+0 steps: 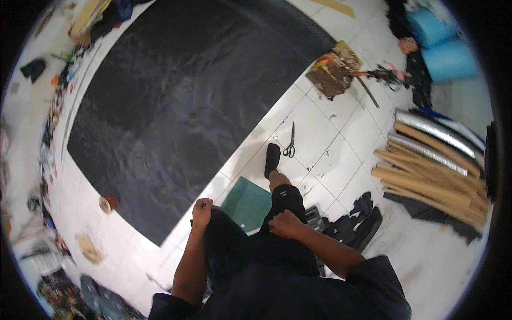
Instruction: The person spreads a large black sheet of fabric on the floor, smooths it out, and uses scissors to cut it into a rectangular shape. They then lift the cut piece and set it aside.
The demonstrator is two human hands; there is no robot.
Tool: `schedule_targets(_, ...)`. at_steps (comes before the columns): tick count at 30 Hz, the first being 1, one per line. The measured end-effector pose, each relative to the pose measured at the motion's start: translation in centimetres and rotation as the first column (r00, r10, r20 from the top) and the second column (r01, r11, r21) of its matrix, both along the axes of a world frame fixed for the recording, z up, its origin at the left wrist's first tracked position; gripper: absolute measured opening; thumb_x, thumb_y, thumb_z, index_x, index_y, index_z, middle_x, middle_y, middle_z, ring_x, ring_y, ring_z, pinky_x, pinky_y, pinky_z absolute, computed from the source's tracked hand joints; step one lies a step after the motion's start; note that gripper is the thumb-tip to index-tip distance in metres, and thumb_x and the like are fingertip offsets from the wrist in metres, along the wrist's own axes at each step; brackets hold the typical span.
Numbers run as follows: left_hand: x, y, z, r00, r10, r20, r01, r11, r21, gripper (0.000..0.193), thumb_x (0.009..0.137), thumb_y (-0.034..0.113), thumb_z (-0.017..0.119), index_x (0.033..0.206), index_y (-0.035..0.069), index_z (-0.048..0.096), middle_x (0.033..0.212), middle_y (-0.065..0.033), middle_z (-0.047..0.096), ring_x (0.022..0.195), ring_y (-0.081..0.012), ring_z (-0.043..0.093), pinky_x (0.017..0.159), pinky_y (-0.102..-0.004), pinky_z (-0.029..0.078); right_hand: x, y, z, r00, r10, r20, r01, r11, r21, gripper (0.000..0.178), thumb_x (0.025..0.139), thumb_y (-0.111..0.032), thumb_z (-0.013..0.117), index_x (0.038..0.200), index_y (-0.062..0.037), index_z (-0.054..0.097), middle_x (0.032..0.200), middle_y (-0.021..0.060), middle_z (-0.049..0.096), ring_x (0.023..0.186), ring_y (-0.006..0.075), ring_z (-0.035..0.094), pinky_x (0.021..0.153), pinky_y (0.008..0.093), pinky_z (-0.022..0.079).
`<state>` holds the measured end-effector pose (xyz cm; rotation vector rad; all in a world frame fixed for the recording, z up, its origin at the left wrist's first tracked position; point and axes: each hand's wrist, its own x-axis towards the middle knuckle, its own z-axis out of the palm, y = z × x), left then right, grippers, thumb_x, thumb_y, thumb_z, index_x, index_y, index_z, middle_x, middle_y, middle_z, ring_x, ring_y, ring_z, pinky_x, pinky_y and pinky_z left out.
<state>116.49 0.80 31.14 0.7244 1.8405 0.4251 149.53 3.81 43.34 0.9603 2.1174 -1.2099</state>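
Observation:
My left hand (202, 212) is beside my left thigh, its fingers curled in. Whether anything small is inside them I cannot make out. Closed over the cloth of my black shorts (289, 200), my right hand (286, 224) rests at the right thigh, and its palm side is hidden. A wide black sheet (176, 106) lies spread on the floor ahead, its straight edge running past my left hand. Black-handled scissors (290, 144) lie on the tiles beside my socked right foot (272, 160). Between my legs is a flat green mat (246, 201).
Cardboard tubes and rolls (426, 181) are stacked at the right, below light-blue rolls (448, 53). A worn brown block (334, 73) touches the sheet's right corner. A small roll (108, 204) sits at its left edge. Black scraps (354, 224) lie right of me; clutter lines the left.

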Motion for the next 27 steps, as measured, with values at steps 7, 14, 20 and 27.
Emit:
schedule_targets(7, 11.9, 3.9, -2.6, 0.991, 0.02, 0.133, -0.02, 1.0, 0.005, 0.029, 0.089, 0.022, 0.067, 0.107, 0.0, 0.063, 0.097, -0.0124, 0.068, 0.093, -0.0189, 0.065, 0.082, -0.0303, 0.05, 5.4, 8.7, 3.5, 0.98, -0.2, 0.002, 0.146, 0.712, -0.687, 0.03, 0.09, -0.033, 0.063, 0.101, -0.005, 0.065, 0.093, 0.0166, 0.068, 0.09, 0.0313, 0.066, 0.08, 0.043, 0.049)
schedule_targets(14, 15.6, 12.5, -20.9, 0.951, -0.269, -0.151, 0.286, 0.952, 0.106, 0.035, 0.082, 0.02, 0.067, 0.114, 0.007, 0.063, 0.114, -0.0194, 0.063, 0.105, -0.0344, 0.061, 0.092, -0.0424, 0.049, 10.4, 19.9, -20.4, 0.791, -0.577, -0.203, 0.575, 0.815, -0.076, 0.027, 0.088, -0.019, 0.064, 0.11, -0.0035, 0.061, 0.095, 0.0164, 0.065, 0.087, 0.0298, 0.065, 0.076, 0.0397, 0.05)
schedule_targets(20, 17.7, 20.6, -37.1, 0.782, -0.454, -0.427, 0.551, 0.823, 0.135, 0.048, 0.08, 0.015, 0.066, 0.125, 0.008, 0.055, 0.124, -0.0159, 0.055, 0.118, -0.0343, 0.051, 0.101, -0.0444, 0.042, 10.5, 31.1, -44.7, 0.991, -0.056, -0.12, 0.11, 0.854, 0.509, 0.04, 0.083, -0.007, 0.063, 0.123, -0.0082, 0.057, 0.119, 0.0152, 0.058, 0.11, 0.0312, 0.057, 0.092, 0.0396, 0.049)
schedule_targets(27, 19.6, 20.8, -45.3, 0.648, -0.333, -0.685, 0.634, 0.735, 0.242, 0.041, 0.083, 0.012, 0.058, 0.122, 0.001, 0.056, 0.119, -0.0164, 0.053, 0.119, -0.0338, 0.049, 0.106, -0.0453, 0.039, 7.5, 36.2, -56.4, 0.867, 0.498, -0.013, -0.324, 0.584, 0.744, 0.044, 0.086, -0.006, 0.057, 0.129, -0.0081, 0.054, 0.135, 0.0148, 0.05, 0.123, 0.0303, 0.051, 0.096, 0.045, 0.048)
